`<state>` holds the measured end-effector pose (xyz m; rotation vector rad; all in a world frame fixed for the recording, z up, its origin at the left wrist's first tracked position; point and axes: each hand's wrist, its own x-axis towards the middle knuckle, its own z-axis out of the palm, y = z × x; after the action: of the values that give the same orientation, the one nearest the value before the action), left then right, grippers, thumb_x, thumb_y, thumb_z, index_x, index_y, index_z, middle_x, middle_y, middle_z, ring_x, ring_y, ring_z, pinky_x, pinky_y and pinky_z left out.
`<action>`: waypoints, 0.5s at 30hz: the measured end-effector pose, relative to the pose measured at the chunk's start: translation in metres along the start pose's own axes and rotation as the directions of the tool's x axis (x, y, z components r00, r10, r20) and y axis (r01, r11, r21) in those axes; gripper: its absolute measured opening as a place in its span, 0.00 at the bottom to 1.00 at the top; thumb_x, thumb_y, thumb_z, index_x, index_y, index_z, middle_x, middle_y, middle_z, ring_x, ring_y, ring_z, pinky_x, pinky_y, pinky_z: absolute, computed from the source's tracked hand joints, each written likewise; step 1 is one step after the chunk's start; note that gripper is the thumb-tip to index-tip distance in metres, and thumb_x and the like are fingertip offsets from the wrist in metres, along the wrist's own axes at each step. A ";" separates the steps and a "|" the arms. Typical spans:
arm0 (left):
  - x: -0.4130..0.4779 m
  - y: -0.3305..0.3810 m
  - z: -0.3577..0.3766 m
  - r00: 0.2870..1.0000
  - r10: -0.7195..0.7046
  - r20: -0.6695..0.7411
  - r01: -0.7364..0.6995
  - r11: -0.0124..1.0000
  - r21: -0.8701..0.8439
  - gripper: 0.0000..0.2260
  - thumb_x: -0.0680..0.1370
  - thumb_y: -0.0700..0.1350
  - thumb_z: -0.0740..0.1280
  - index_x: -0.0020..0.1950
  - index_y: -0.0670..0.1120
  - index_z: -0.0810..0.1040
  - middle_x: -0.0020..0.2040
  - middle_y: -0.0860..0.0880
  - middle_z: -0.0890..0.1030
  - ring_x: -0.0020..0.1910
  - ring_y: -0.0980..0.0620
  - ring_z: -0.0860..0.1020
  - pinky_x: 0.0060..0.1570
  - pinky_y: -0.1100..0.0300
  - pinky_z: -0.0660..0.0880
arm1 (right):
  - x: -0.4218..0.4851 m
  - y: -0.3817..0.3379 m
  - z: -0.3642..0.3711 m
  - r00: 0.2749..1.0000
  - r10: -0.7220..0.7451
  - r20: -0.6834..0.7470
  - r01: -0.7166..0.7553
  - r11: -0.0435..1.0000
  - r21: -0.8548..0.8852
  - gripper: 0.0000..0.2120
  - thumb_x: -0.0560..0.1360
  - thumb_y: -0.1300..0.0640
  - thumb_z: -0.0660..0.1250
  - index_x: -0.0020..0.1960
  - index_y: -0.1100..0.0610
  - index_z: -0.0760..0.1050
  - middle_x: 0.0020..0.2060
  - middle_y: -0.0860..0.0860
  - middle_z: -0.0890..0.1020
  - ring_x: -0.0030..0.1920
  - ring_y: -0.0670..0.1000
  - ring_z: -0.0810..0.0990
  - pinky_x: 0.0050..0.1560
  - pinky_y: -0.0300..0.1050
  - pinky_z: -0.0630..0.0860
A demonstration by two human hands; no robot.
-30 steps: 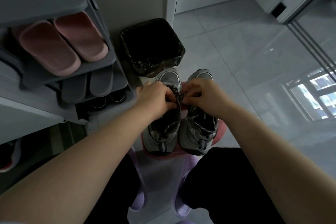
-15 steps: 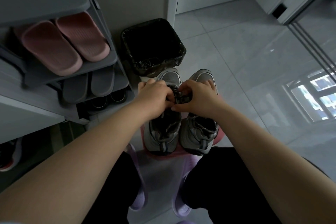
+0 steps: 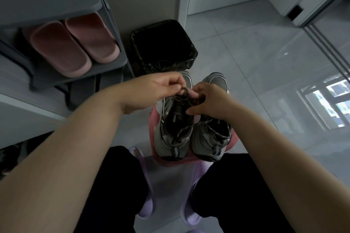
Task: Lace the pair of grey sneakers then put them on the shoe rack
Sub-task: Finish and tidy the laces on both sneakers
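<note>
Left hand [image 3: 161, 89] has just pulled up and away from the right hand [image 3: 210, 103]. Both are pinching the dark lace [image 3: 183, 90], so it's probably being drawn tight and the lacing isn't done. The grey sneakers [image 3: 174, 138] sit right under the hands, and the shoe rack [image 3: 108, 67] is out past the left one.
</note>
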<state>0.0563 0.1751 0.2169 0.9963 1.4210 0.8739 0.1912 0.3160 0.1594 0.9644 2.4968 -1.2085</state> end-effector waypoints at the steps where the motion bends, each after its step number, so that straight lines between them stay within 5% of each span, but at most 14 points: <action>1: 0.006 -0.003 0.006 1.000 -0.008 0.012 0.009 0.997 -0.079 0.10 0.82 0.36 0.52 0.44 0.43 0.70 0.44 0.52 0.83 0.51 0.59 0.79 0.56 0.69 0.72 | 0.000 0.000 0.000 1.000 -0.014 -0.010 0.014 1.000 0.005 0.21 0.60 0.53 0.78 0.47 0.46 0.71 0.44 0.46 0.80 0.44 0.49 0.78 0.42 0.42 0.73; 4: 0.009 -0.004 0.003 0.991 -0.131 -0.007 0.129 0.982 -0.135 0.13 0.82 0.38 0.51 0.41 0.43 0.70 0.32 0.46 0.80 0.44 0.47 0.81 0.50 0.62 0.76 | -0.001 0.000 -0.004 1.000 -0.002 0.005 0.001 1.000 0.022 0.22 0.60 0.57 0.79 0.49 0.47 0.71 0.46 0.49 0.82 0.46 0.50 0.79 0.50 0.47 0.77; 10: -0.002 -0.011 -0.020 0.922 -0.382 -0.068 0.388 0.908 0.157 0.14 0.82 0.37 0.52 0.37 0.42 0.69 0.20 0.49 0.73 0.26 0.55 0.79 0.33 0.65 0.74 | -0.002 -0.003 -0.006 0.999 0.014 0.044 -0.017 0.998 0.060 0.22 0.62 0.58 0.79 0.50 0.50 0.72 0.42 0.47 0.82 0.42 0.47 0.79 0.48 0.44 0.76; 12: 0.002 -0.017 -0.019 0.890 -0.443 -0.111 0.457 0.859 0.230 0.11 0.81 0.37 0.55 0.40 0.42 0.70 0.24 0.48 0.76 0.29 0.53 0.79 0.32 0.65 0.75 | -0.004 -0.006 -0.005 0.999 0.022 0.033 -0.022 1.000 0.019 0.21 0.62 0.57 0.78 0.50 0.49 0.72 0.44 0.48 0.81 0.45 0.49 0.79 0.47 0.44 0.76; 14: 0.010 -0.025 -0.019 0.901 -0.357 -0.245 0.430 0.807 0.405 0.03 0.79 0.39 0.60 0.51 0.43 0.73 0.41 0.44 0.81 0.40 0.49 0.79 0.45 0.58 0.75 | -0.006 -0.007 -0.006 0.999 -0.033 0.001 0.033 0.997 -0.077 0.22 0.62 0.55 0.78 0.51 0.47 0.72 0.46 0.47 0.78 0.49 0.51 0.78 0.50 0.46 0.76; 15: 0.014 -0.030 -0.020 0.906 -0.287 -0.311 0.413 0.761 0.500 0.09 0.78 0.40 0.63 0.57 0.45 0.72 0.51 0.45 0.79 0.47 0.49 0.78 0.52 0.56 0.73 | -0.007 -0.007 -0.006 0.997 -0.081 -0.009 0.079 0.988 -0.135 0.21 0.62 0.53 0.78 0.52 0.46 0.73 0.47 0.48 0.75 0.50 0.52 0.77 0.53 0.47 0.74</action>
<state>0.0338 0.1778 0.1862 1.0203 2.0453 0.2804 0.1924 0.3139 0.1709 0.8500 2.6128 -1.0425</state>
